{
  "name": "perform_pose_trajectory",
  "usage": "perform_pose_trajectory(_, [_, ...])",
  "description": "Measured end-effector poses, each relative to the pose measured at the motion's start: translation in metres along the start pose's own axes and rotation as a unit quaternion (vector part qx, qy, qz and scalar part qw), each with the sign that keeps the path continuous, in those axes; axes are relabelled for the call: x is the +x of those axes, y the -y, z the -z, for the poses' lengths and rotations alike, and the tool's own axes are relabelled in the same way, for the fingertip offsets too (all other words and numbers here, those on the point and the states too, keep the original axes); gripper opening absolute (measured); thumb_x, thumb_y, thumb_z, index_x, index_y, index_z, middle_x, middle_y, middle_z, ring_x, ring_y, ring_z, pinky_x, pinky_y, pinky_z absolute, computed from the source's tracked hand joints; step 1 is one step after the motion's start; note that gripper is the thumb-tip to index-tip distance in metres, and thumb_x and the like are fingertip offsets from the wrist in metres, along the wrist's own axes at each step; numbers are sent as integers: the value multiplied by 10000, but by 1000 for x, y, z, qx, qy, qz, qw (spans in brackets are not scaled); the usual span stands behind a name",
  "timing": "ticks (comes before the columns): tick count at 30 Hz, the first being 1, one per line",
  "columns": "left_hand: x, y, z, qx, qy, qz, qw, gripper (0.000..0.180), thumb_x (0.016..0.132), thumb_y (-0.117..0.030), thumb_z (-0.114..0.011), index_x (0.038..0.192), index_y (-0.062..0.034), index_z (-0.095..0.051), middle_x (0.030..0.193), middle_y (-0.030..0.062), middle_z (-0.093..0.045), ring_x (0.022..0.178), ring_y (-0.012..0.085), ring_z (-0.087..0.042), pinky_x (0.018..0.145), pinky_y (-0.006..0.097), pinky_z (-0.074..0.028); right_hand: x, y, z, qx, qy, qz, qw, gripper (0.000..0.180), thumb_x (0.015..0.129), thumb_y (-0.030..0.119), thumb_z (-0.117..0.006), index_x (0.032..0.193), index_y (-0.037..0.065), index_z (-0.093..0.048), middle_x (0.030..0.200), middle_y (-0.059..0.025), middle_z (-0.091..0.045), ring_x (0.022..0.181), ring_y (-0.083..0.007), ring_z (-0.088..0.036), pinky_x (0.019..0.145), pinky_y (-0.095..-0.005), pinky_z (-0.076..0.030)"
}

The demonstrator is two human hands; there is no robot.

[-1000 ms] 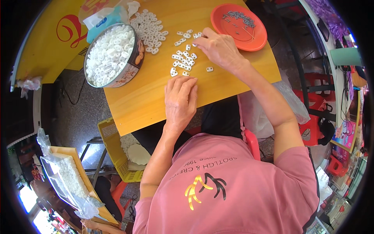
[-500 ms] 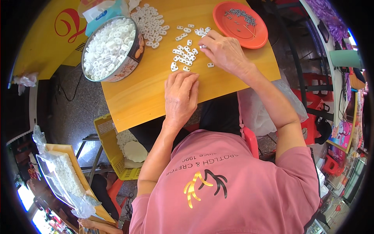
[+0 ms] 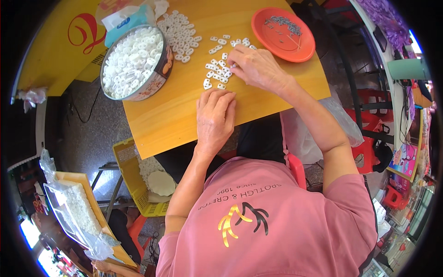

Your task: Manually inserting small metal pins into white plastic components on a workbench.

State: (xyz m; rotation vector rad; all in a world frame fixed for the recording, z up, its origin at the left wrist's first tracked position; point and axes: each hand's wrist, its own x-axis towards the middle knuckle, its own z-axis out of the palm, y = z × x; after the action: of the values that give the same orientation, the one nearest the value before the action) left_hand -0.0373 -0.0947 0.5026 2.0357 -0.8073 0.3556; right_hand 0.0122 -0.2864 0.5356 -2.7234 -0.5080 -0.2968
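Note:
On the yellow wooden table [image 3: 175,124], my left hand [image 3: 214,117] rests near the front edge, fingers loosely bent, nothing visible in them. My right hand [image 3: 258,68] is closed in a pinch at the right side of a loose cluster of small white two-hole plastic pieces [image 3: 217,74]; a small white piece shows partly at its fingertips. Several more white pieces [image 3: 222,41] lie beyond, some close to my right knuckles. Farther back at the left is a heap of white oval pieces [image 3: 177,32]. A red plate [image 3: 272,46] at the back right holds small grey metal parts [image 3: 286,23] and thin sticks.
A round tin [image 3: 161,76] full of white pieces stands at the table's left edge, with a blue tissue pack [image 3: 131,21] behind it. Below left is a yellow plastic crate [image 3: 124,159]. A clear plastic bag [image 3: 339,122] hangs by the table's right side.
My right hand has moved left and slightly nearer, from beside the far pieces to the right edge of the cluster. My left hand has stayed almost in place.

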Motion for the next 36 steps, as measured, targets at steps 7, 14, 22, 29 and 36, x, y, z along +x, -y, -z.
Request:
perform_pose_trajectory(7, [-6,4,-2,-2,-39,25,999,189,805,12,-672,988,-28,-649,954,113,-640,943,302,-584,842,397,-432,-28,23,2,194,-91,-55,975,121,837,85,-687,938,34,-644,791,-78,-629,659,-189,-613,575,-305,-478])
perform_pose_trajectory(14, [0,-20,-4,-147,-86,139,975,109,876,-10,-659,984,-8,-640,895,116,-620,839,255,-583,768,332,-453,-65,55,-2,609,-83,-258,746,167,907,128,-687,1032,17,-692,821,26,-655,664,-16,-534,561,-177,-422])
perform_pose_trajectory(22, [4,-37,-8,-422,-37,294,856,121,936,-63,-644,1035,5,-638,922,28,-643,844,102,-594,773,237,-467,-79,47,16,596,-127,-183,771,129,907,85,-672,1001,-4,-677,872,-18,-655,710,-75,-581,616,-224,-475])
perform_pose_trajectory(29, [7,-31,-19,-473,-4,324,819,137,944,-69,-633,1057,6,-624,940,38,-660,852,96,-606,791,225,-475,-70,0,49,286,-115,-59,950,84,851,52,-698,909,-8,-690,824,-67,-634,690,-111,-585,604,-252,-459])
perform_pose_trajectory(36, [3,-22,-24,-473,6,316,823,130,929,-41,-638,1052,-6,-614,964,57,-664,878,120,-625,836,263,-499,-44,-120,51,-14,-135,-147,980,110,855,133,-677,931,55,-677,890,-83,-666,746,-243,-654,684,-342,-529])
